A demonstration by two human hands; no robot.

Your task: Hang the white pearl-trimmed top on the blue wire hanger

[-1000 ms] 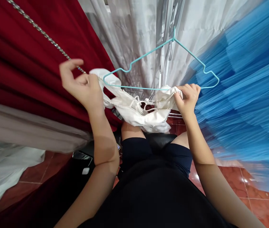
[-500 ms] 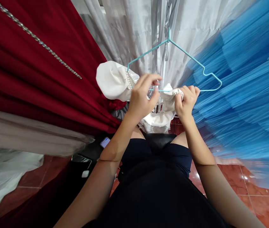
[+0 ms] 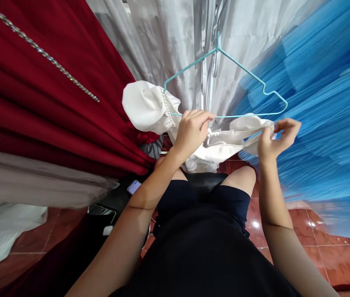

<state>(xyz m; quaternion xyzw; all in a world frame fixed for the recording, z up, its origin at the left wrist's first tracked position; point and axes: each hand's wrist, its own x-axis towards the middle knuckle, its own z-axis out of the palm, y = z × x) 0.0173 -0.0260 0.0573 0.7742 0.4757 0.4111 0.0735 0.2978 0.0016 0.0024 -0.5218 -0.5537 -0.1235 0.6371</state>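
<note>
A light-blue wire hanger (image 3: pixel 240 67) hangs in front of me, its hook up. One shoulder of a white dress (image 3: pixel 144 103), with a puffed sleeve and pearl trim, sits over the hanger's left end. My left hand (image 3: pixel 192 131) is closed at the hanger's lower bar; its palm side is hidden. My right hand (image 3: pixel 277 138) pinches the pearl-edged strap on the dress's other side, just below the hanger's right end. Between my hands the neckline is stretched wide, and that right side lies below the bar.
Red fabric with a beaded strand (image 3: pixel 43 53) hangs at the left. Blue tulle (image 3: pixel 323 123) fills the right side, close to my right hand. White cloth (image 3: pixel 175 45) hangs behind the hanger. A phone (image 3: pixel 134 187) lies on a black surface beside my left thigh. Red tiles (image 3: pixel 301 231) cover the floor.
My right hand has moved right, pulling the dress's pearl-edged side out past the middle of the hanger. My left hand has shifted slightly down and right, closing at the lower bar.
</note>
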